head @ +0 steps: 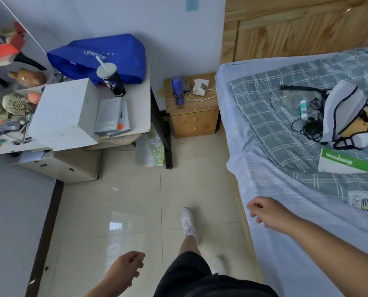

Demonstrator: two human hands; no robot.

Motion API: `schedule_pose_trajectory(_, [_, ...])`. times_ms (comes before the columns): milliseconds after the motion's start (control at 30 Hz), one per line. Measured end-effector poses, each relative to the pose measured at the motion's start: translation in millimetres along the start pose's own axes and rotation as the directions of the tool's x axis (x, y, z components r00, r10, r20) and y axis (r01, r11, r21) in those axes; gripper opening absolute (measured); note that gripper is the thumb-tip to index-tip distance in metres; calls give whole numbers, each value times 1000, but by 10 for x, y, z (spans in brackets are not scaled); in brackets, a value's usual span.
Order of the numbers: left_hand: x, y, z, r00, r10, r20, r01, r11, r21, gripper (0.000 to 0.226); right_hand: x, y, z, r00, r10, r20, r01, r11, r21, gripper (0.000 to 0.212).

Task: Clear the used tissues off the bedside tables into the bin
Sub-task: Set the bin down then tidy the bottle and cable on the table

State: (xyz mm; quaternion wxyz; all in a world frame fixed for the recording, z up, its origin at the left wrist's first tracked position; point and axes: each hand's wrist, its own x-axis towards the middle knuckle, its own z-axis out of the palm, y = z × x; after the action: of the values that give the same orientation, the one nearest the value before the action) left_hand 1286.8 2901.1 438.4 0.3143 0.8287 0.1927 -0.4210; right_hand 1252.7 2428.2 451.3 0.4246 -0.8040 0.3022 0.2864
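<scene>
I see the bedside table (191,108) well ahead, between desk (136,108) and bed (285,189); the white crumpled thing by the charger (199,91) looks like the tissue (201,83), too small to read a long axis or heading. Right hand (264,211) is the nearer one, left hand (127,266) low and further back. Both are loosely curled, holding nothing; no bin in view.

Glossy beige tiled floor (148,200), pale wall (174,35), wooden headboard (296,28), cluttered desk (139,103)
</scene>
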Motion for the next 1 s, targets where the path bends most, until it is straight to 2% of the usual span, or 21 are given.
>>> schedule_pose_trajectory(200, [868,1014,-430,999,41,19,-41,999,-24,15,726,-529,-345,997,81,13,-81,997,5,18])
schedule_pose_trajectory(433, [1463,2910,-941,968,238,79,-235,971,-46,19,1085,-737,-630,977,198,-78,-183,969,166,20])
schedule_pose_trajectory(600, [1949,4047,-1128,953,287,94,-277,955,-109,18,1612,-831,-999,965,257,-56,-244,954,175,21])
schedule_pose_trajectory(800, [2501,4880,-1275,967,252,39,-247,965,-90,17,2655,-1317,-1712,979,201,-13,-199,976,86,23])
schedule_pose_trajectory(900, [2602,5040,-1326,985,172,32,-167,979,-114,19,3100,-1782,-2106,989,144,-21,-143,988,65,20])
schedule_pose_trajectory(1000, [2671,5162,-1386,997,48,57,-33,970,-239,19,3505,-2357,-2469,998,55,-4,-55,998,25,20])
